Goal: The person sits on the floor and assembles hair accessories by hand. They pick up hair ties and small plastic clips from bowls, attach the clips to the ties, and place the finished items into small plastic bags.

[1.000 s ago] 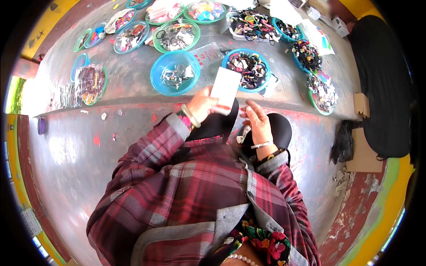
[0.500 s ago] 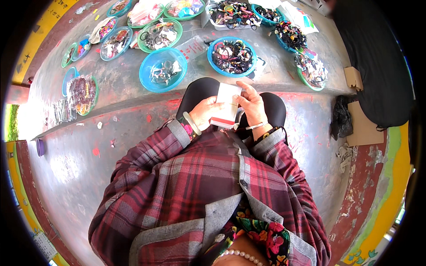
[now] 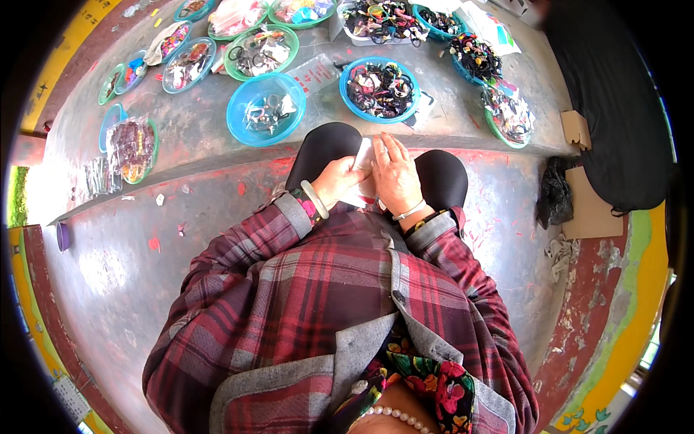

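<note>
Above my lap, between my knees, my left hand point(image 3: 338, 181) grips a small stack of white cards point(image 3: 364, 153) by its left side. Red shows at the end of the stack nearest me. My right hand point(image 3: 396, 176) lies over the right part of the stack, its fingers straight and side by side, pointing away from me. Its palm hides much of the cards. Beyond my knees, a blue bowl point(image 3: 290, 88) with a few dark hair ties stands at the left. At the right, another blue bowl point(image 3: 345, 101) is full of dark hair ties.
Raised concrete runs ahead of my knees. On it stand a green bowl point(image 3: 290, 58) of hair ties, a white bin point(image 3: 354, 34) and several more bowls. Bagged brown pieces point(image 3: 134, 145) lie far left. At the right are a black bag point(image 3: 555, 194) and cardboard point(image 3: 594, 217).
My right hand has turned and flattened over the white cards, fingers now straight, hiding their right part. The stack looks narrower, tilted on edge. My left hand keeps its grip.
</note>
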The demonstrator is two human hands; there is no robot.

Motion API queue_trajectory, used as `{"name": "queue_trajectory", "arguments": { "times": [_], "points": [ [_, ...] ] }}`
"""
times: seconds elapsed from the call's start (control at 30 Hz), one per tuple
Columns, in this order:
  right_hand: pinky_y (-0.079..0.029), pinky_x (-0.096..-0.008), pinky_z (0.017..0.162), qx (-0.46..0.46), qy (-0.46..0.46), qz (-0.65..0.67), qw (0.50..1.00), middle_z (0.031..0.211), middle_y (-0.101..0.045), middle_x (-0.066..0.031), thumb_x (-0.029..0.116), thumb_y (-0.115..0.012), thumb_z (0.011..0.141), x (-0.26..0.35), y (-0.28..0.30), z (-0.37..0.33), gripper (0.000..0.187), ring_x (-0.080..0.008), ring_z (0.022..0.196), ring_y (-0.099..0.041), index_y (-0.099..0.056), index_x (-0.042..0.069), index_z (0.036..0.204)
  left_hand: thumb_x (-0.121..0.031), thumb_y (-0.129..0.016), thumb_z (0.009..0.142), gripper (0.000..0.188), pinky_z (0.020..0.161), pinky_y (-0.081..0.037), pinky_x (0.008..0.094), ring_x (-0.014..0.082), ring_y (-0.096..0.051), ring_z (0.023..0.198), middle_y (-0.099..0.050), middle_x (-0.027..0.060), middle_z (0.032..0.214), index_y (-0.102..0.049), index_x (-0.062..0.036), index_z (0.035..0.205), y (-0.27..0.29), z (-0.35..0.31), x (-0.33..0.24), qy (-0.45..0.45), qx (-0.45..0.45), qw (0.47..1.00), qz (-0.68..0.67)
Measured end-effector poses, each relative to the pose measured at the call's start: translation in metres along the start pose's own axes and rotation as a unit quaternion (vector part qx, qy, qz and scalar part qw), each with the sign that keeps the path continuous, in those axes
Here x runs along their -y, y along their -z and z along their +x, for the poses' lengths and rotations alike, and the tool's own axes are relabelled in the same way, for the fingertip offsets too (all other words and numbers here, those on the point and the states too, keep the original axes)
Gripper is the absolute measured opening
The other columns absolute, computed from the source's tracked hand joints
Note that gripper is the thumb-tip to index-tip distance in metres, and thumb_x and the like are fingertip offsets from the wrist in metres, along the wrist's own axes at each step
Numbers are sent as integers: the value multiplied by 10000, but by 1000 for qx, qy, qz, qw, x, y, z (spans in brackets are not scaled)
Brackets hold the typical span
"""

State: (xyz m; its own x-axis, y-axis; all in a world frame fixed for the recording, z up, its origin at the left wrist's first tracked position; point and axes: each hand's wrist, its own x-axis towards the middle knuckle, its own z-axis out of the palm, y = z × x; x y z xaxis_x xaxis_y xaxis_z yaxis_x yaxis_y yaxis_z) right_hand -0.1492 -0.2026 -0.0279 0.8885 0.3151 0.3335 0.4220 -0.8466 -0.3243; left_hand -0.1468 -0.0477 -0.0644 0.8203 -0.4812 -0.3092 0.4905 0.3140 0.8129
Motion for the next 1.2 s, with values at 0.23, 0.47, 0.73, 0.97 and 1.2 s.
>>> {"name": "queue_trajectory", "arguments": {
  "times": [0.23, 0.47, 0.73, 0.97, 1.2],
  "points": [
    [-394, -397, 913, -7, -25, 17, 1000, 1184, -499, -184, 81, -586, 735, 6, 8, 1, 448, -324, 1101, -469, -495, -2, 1166, -103, -523, 886, 201, 781, -456, 257, 104, -570, 884, -599, 30, 993, -551, -21, 1067, 4, 0, 0, 21, 27, 999, -20],
    [-411, -390, 895, -50, -16, 15, 999, 1119, -546, -155, 78, -616, 697, 4, 8, 0, 399, -318, 1055, -498, -550, 5, 1084, -87, -529, 876, 195, 777, -456, 258, 103, -573, 876, -601, 24, 984, -556, -25, 1058, 2, -1, -3, 18, 29, 999, -9],
    [-411, -384, 884, -58, -74, 88, 992, 1058, -560, -116, 73, -634, 670, 1, 7, 1, 327, -313, 1019, -504, -582, 45, 991, -71, -532, 863, 191, 747, -462, 243, 98, -572, 830, -603, 33, 938, -558, 5, 1036, -3, -4, -10, 17, 24, 999, -17],
    [-428, -395, 835, -66, -55, 94, 992, 1010, -564, -139, 60, -630, 655, -2, 5, 1, 294, -336, 955, -519, -581, 37, 944, -74, -539, 858, 181, 733, -462, 242, 92, -568, 818, -606, 33, 927, -569, -2, 1022, 5, 1, 0, 10, 24, 1000, 5],
    [-414, -397, 853, -87, -27, 62, 994, 1001, -565, -113, 55, -636, 647, 1, 8, 2, 277, -316, 969, -516, -587, 52, 920, -84, -536, 861, 202, 769, -457, 252, 101, -572, 857, -603, 28, 966, -562, -10, 1047, 3, -2, -6, 27, 40, 999, -15]
  ]
}}
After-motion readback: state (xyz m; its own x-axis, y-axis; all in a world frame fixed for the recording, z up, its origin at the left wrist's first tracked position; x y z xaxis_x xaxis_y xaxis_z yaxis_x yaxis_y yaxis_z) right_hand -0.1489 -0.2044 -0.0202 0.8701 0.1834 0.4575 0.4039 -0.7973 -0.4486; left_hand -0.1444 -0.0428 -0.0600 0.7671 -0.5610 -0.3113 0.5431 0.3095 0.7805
